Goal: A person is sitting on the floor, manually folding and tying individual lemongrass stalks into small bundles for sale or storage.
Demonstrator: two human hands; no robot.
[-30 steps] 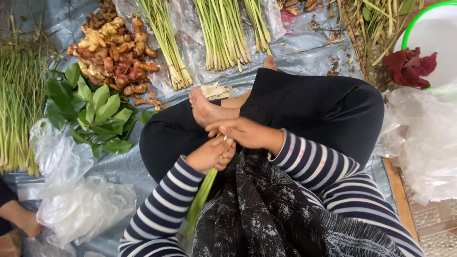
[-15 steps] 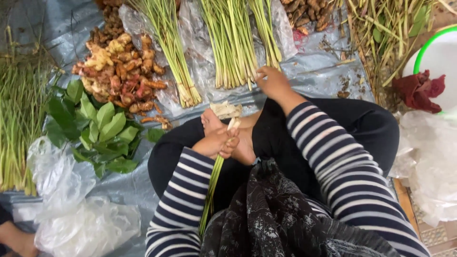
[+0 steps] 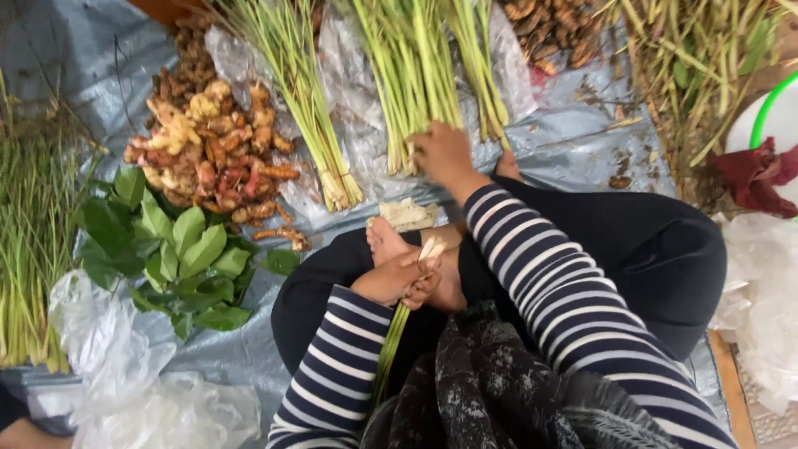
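I sit cross-legged on a grey tarp (image 3: pixel 573 125) in black trousers and striped sleeves. My left hand (image 3: pixel 397 278) grips a few lemongrass stalks (image 3: pixel 391 341) by their pale root ends, resting against my bare foot (image 3: pixel 391 241). My right hand (image 3: pixel 442 152) stretches forward and touches the root ends of a large lemongrass bundle (image 3: pixel 411 75) lying on clear plastic. Whether its fingers close around any stalk is hidden.
Another lemongrass bundle (image 3: pixel 299 100) lies left of it, beside a pile of ginger and galangal roots (image 3: pixel 208 158). Green leaves (image 3: pixel 179 258) and thin green stalks (image 3: pixel 29 224) lie at left, clear plastic bags (image 3: pixel 125 391) below them. Dry stalks (image 3: pixel 690 66), a red cloth (image 3: pixel 756 175) and a green-rimmed white basin (image 3: pixel 777 116) sit at right.
My right hand left my left hand at my lap and reached forward to the middle lemongrass bundle. My left hand stayed by my foot with its stalks. The view tilted forward.
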